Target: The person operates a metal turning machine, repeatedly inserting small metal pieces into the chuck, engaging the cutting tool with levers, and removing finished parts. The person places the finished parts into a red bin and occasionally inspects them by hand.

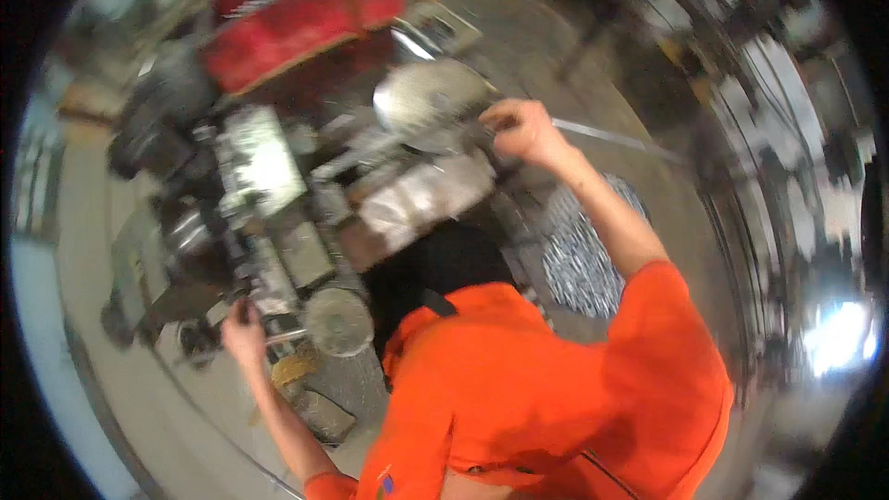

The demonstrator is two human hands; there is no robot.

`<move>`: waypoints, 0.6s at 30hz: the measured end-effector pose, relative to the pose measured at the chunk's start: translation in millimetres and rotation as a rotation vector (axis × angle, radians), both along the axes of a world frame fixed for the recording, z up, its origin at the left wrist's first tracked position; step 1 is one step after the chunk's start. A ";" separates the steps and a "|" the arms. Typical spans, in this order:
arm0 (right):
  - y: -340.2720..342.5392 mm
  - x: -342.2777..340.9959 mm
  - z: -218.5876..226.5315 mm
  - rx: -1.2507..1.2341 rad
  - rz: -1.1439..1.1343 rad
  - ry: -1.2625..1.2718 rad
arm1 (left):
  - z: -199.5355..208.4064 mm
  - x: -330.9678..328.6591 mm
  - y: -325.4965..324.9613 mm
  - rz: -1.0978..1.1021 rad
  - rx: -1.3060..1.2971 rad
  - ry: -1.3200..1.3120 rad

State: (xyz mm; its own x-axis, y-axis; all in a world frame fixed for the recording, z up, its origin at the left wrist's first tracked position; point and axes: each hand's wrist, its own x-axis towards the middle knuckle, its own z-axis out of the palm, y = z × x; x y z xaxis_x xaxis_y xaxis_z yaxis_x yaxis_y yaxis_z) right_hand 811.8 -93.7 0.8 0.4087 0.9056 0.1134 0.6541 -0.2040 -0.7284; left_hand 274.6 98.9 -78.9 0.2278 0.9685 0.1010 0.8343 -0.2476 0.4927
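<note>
The right hand (526, 136) reaches forward with its fingers curled at the far right end of a metal machine (426, 196), just beside a large round plate (421, 95); blur hides the fingertips, so I cannot tell whether they pinch something or only touch it. A long, pale rod (611, 134) runs off to the right from near this hand, and whether it is gripped cannot be made out. The left hand (244, 338) is low on the left side of the machine, fingers bent at a small dark knob (243, 309); whether they close around it is also unclear. Next to that hand, a short pale bar (285, 337) points toward a smaller round disc (339, 322). The machine lies between and in front of the hands, with a shiny flat block (264, 162) on its left part and a smaller grey block (306, 255) nearer the person. A yellowish piece (294, 368) sits below the short bar, close to the left forearm. The person wears an orange shirt (556, 380). Under and beside the right forearm is a heap of small silvery metal pieces (583, 255). Beyond the machine stands a red bin (306, 23) with more thin silvery pieces in it. Farther right, a bright light (838, 338) glares among blurred shelves or equipment.
</note>
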 end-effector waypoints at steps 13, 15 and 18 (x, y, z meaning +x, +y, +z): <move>-254.4 88.9 -232.7 -0.933 -0.539 -0.285 | 2.8 6.8 28.3 -0.035 -0.293 0.018; -243.3 90.7 -243.5 -0.959 -0.555 -0.293 | -5.8 -2.2 29.8 -0.048 -0.233 -0.018; -222.3 80.3 -246.5 -0.998 -0.549 -0.352 | -15.8 -12.7 32.3 -0.082 -0.158 0.000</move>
State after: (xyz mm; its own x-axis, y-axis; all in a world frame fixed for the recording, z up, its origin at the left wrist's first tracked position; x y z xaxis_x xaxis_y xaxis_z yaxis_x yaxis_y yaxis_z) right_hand 892.1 -316.0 -245.7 0.8565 0.3716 -0.3582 0.4349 -0.8934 0.1131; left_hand 261.9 131.2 -94.7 0.3063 0.9506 -0.0514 0.8148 -0.2338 0.5305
